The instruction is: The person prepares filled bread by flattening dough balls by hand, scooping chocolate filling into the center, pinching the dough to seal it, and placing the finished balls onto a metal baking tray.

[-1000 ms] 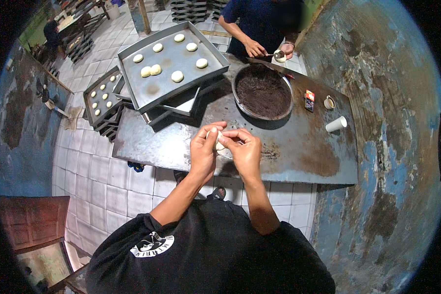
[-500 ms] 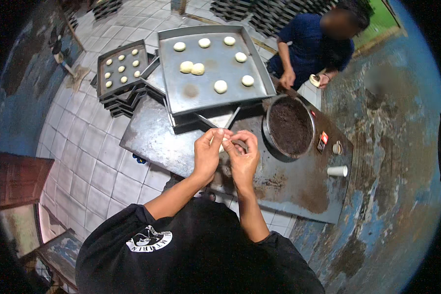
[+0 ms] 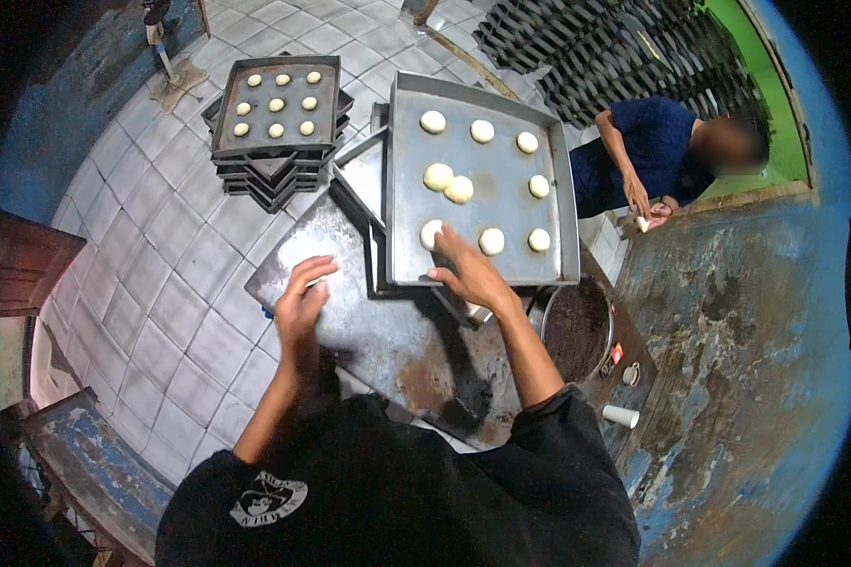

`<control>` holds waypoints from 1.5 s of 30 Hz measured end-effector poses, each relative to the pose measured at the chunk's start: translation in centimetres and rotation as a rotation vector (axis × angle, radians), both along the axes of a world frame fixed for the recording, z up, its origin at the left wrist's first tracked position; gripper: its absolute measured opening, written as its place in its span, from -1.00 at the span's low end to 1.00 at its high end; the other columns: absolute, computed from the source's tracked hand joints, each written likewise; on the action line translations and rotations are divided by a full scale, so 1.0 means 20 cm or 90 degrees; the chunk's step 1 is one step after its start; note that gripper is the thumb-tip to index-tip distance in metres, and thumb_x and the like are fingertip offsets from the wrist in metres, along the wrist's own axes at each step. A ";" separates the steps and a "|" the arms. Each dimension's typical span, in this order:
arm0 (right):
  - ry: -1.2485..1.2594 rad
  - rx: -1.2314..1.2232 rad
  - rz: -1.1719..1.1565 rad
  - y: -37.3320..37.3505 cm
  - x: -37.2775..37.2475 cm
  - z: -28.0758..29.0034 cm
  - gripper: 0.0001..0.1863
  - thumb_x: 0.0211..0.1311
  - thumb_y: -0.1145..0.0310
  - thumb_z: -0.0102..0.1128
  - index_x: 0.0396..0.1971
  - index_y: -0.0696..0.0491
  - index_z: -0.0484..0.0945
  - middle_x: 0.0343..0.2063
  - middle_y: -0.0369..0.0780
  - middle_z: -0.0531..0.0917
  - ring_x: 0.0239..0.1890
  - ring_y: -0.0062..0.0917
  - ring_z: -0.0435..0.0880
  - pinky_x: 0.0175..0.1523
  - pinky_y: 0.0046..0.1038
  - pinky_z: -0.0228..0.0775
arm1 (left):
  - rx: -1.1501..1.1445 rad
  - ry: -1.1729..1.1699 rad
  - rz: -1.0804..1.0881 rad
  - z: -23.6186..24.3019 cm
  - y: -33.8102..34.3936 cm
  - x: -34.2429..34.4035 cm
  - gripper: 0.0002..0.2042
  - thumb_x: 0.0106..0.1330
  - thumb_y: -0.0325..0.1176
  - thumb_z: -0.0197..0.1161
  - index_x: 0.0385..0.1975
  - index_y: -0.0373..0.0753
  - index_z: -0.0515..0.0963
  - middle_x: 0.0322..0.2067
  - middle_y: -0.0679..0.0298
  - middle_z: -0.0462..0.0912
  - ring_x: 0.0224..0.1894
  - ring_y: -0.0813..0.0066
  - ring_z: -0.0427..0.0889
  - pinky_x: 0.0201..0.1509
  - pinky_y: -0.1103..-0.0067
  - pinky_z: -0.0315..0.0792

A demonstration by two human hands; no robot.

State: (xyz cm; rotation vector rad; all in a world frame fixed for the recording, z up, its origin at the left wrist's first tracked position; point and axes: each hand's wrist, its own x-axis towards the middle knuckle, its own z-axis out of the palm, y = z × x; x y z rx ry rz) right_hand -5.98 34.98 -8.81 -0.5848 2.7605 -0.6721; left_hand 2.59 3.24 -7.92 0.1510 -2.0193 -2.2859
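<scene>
A round dough ball point(image 3: 431, 234) lies in the near left corner of the large metal tray point(image 3: 483, 269), which holds several more pale balls in rows. My right hand point(image 3: 470, 271) is over that corner, its fingertips at the ball's right side and its thumb spread away. Whether the fingertips still touch the ball is hard to tell through the blur. Off to the left, above the bare metal tabletop point(image 3: 350, 317), my left hand point(image 3: 300, 300) is raised with loosely bent fingers apart, nothing visible in it. Two dough balls point(image 3: 448, 183) touch each other mid-tray.
Right of the tray's near corner sits a round pan of dark brown crumbly filling point(image 3: 577, 331). A small red packet point(image 3: 617, 353), a cup point(image 3: 632, 374) and a white tumbler lying down point(image 3: 620, 416) are beyond it. Stacked trays point(image 3: 276, 156) stand far left; a co-worker point(image 3: 648, 156) handles dough at right.
My hands have parted from around the dough. The right has reached forward to the tray, where a ball now sits in the formerly bare corner; the left has moved left. The view has turned.
</scene>
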 end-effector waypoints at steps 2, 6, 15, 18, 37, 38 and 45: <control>-0.083 0.064 0.029 0.01 -0.15 0.01 -0.35 0.42 0.05 0.17 0.34 0.17 0.37 0.44 0.07 0.29 0.46 -0.01 0.28 0.54 -0.09 0.06 | 0.064 -0.027 0.079 -0.02 -0.13 0.00 -0.71 0.36 -0.27 0.17 -0.10 -0.32 0.68 0.09 0.15 0.57 0.20 0.35 0.47 0.29 0.44 0.27; 0.211 -0.048 -0.021 -0.15 -0.42 -0.02 -0.35 0.51 0.00 -0.01 0.44 0.07 0.28 0.49 -0.07 0.23 0.53 -0.06 0.15 0.57 0.08 -0.16 | 0.115 -0.054 0.176 -0.15 -0.26 0.00 -0.80 0.36 -0.36 0.19 -0.20 -0.32 0.67 0.04 0.17 0.57 0.16 0.38 0.47 0.31 0.45 0.24; 0.225 -0.028 -0.049 -0.16 -0.49 -0.15 -0.42 0.34 0.05 0.21 0.27 0.03 0.47 0.28 -0.09 0.51 0.37 -0.06 0.34 0.44 0.24 -0.14 | 0.121 0.014 0.246 -0.13 -0.28 0.08 -0.84 0.41 -0.35 0.23 -0.18 -0.30 0.64 0.05 0.21 0.58 0.12 0.44 0.49 0.15 0.53 0.32; 0.324 0.059 -0.174 -0.11 -0.50 -0.10 -0.61 0.20 0.22 0.37 0.00 0.05 0.64 -0.02 -0.15 0.68 0.12 -0.14 0.55 0.24 0.17 0.07 | 0.136 -0.003 0.250 -0.10 -0.24 0.10 -0.85 0.40 -0.39 0.22 -0.18 -0.30 0.64 0.02 0.22 0.60 0.11 0.46 0.51 0.14 0.53 0.34; 0.255 -0.485 -0.745 0.29 1.52 0.20 -0.54 0.56 0.06 0.07 -0.31 0.20 0.62 -0.54 -0.32 0.63 -0.45 -0.62 0.57 -0.29 -0.41 0.42 | 0.119 -0.100 -0.449 0.11 1.30 0.82 -0.79 0.42 -0.40 0.34 -0.07 -0.38 0.61 -0.25 0.30 0.70 -0.16 0.62 0.62 -0.03 0.65 0.47; 0.280 -0.458 -0.783 0.30 1.60 0.16 -0.55 0.55 0.06 0.07 -0.32 0.19 0.63 -0.53 -0.30 0.64 -0.44 -0.61 0.59 -0.29 -0.39 0.42 | 0.218 -0.202 -0.475 0.06 1.35 0.90 -0.77 0.46 -0.39 0.27 -0.01 -0.39 0.57 -0.19 0.27 0.69 -0.12 0.57 0.64 0.01 0.61 0.51; -0.172 -1.147 -0.731 0.45 1.87 -0.44 -0.55 0.51 -0.04 0.13 -0.24 0.10 0.66 -0.45 -0.32 0.66 -0.40 -0.56 0.60 -0.23 -0.36 0.44 | 0.497 -0.496 -0.556 -0.14 1.27 1.12 -0.63 0.57 -0.23 0.10 0.17 -0.39 0.45 0.14 0.08 0.60 0.16 0.31 0.62 0.33 0.39 0.49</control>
